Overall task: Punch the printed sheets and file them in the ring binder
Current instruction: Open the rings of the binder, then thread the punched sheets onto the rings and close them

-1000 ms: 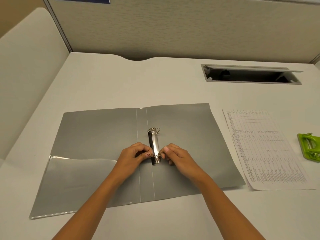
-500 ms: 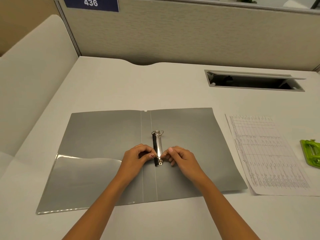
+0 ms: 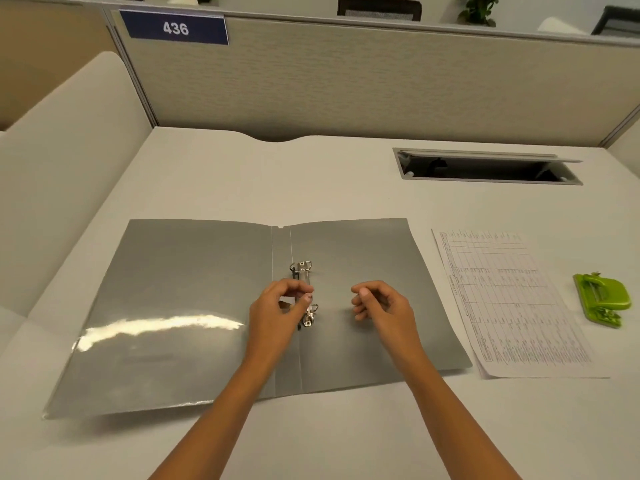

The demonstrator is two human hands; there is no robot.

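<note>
From my remote seat I see the binder lying open and flat on the desk, both grey covers spread out, spine running away from me. The ring clip sits along the spine just right of the fold, one ring at its far end and one at its near end (whether the rings are parted or closed, I cannot tell at this size).

My left hand is curled over the middle of the ring clip, with thumb and forefinger pinching the metal bar between the two rings. My right hand hovers over the right cover, near the clip but apart from it, fingers loosely curled and holding nothing.

The left cover carries a clear pocket across its lower half, catching a bright glare.

The printed sheets lie flat on the desk just right of the binder, their left edge close beside the right cover. The green hole punch stands further right, near the sheets but not touching them.

Beyond, a cable slot is cut into the desk, and a blue sign reading 436 hangs on the partition.
</note>
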